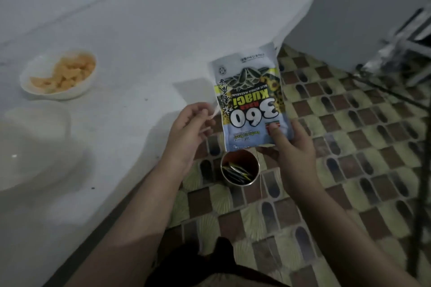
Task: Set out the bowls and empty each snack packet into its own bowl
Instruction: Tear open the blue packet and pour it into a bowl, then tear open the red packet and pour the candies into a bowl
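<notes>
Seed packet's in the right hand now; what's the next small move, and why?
Probably carry the seed packet, held in the right hand, over the empty bowl on the table; the other bowl already holds orange snacks. The left hand pinches a torn white strip.

Bare tabletop (144,37) lies open beyond the filled bowl (58,73) and empty bowl (30,144) at its left.

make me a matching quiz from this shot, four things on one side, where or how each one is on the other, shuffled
Things:
1. sunflower seed packet
2. bowl of orange snacks
3. empty white bowl
4. round tin

States:
A. on the tiled floor, below the packet
B. far left of the white table
C. upside down in the right hand
D. near left edge of the table, nothing in it

Pairs: 1-C, 2-B, 3-D, 4-A
</notes>
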{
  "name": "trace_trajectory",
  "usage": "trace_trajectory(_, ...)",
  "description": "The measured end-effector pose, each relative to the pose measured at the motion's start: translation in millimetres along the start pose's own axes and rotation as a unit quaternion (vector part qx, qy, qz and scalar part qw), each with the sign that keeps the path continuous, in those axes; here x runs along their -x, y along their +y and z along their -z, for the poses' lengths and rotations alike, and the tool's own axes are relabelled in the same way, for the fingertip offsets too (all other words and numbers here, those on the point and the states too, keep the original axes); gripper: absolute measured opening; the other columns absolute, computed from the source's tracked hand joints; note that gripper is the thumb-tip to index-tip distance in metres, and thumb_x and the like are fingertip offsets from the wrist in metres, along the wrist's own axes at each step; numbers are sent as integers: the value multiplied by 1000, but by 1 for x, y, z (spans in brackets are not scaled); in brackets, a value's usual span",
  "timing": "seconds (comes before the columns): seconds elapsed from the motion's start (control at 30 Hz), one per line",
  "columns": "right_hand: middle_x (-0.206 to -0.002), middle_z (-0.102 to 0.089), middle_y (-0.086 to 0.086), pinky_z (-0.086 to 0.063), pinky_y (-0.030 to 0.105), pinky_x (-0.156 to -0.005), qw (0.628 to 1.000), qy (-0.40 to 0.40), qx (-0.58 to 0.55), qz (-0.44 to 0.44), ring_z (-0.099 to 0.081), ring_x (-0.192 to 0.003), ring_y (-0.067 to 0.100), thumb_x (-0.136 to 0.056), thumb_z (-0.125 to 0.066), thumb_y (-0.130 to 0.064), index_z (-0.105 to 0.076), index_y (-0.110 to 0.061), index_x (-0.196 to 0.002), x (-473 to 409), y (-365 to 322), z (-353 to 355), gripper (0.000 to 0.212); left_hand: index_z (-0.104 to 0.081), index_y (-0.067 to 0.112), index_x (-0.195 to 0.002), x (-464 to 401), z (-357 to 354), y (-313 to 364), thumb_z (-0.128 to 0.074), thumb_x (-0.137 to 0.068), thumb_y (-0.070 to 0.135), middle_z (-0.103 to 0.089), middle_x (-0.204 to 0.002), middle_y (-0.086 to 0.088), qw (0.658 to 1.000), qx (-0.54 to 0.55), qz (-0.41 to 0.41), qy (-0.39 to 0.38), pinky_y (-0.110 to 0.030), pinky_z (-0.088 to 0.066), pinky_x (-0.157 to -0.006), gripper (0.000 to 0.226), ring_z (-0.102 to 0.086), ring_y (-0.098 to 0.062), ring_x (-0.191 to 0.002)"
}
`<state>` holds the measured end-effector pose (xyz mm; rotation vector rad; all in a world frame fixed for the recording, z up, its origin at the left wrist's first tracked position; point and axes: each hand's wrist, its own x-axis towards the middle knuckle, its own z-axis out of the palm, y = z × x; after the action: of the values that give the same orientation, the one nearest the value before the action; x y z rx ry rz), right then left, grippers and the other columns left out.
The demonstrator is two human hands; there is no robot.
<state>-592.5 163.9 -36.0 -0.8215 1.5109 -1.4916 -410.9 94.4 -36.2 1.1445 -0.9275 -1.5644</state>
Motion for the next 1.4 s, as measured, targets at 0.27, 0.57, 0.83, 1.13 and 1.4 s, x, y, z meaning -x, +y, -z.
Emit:
trace_trajectory(0.27,-119,-60,9,-60,27,-63,972,149,-30,-176,-68,-95,23,-99,-54,-11,-48,-16,-129,-34,139,63,31,-63,16,-102,-55,-16,-154,-48,-100,10,-68,-90,1,975,-86,203,-19,-25,-50,-69,16,-63,-13,-77)
trace_trajectory(0.57,-117,-58,29,-61,37,-75,913,168,-35,-369,-64,-102,38,-88,-61,5,-53,12,-119,-133,407,86,32,-62,20,-109,-157,18,-359,-47,-100,16,-68,-106,-2,957,-170,235,4,-30,-50,-80,19,-65,-15,-90)
trace_trajectory(0.83,-131,-54,25,-59,34,-67,893,156,-112,-408,-63,-108,36,-102,-45,-13,-40,3,-139,-194,520,70,40,-60,22,-112,-215,33,-477,-48,-99,18,-66,-110,0,954,-201,223,0,-33,-51,-87,17,-65,-17,-101)
trace_trajectory(1.13,-86,-64,9,-57,29,-57,935,226,-108,-251,-63,-71,20,-101,-47,-15,-62,-12,-95,-127,359,47,17,-60,24,-103,-147,-21,-352,-45,-101,17,-68,-104,3,972,-167,163,-19,-32,-52,-86,18,-66,-16,-100)
trace_trajectory(1.4,-72,-62,0,-49,32,-61,989,140,-36,-1,-57,-65,12,-102,-43,-12,-62,-8,-90,-61,102,15,23,-63,23,-92,-54,-80,-125,-46,-99,8,-67,-85,9,993,-111,15,-39,-34,-50,-80,24,-62,-11,-81)
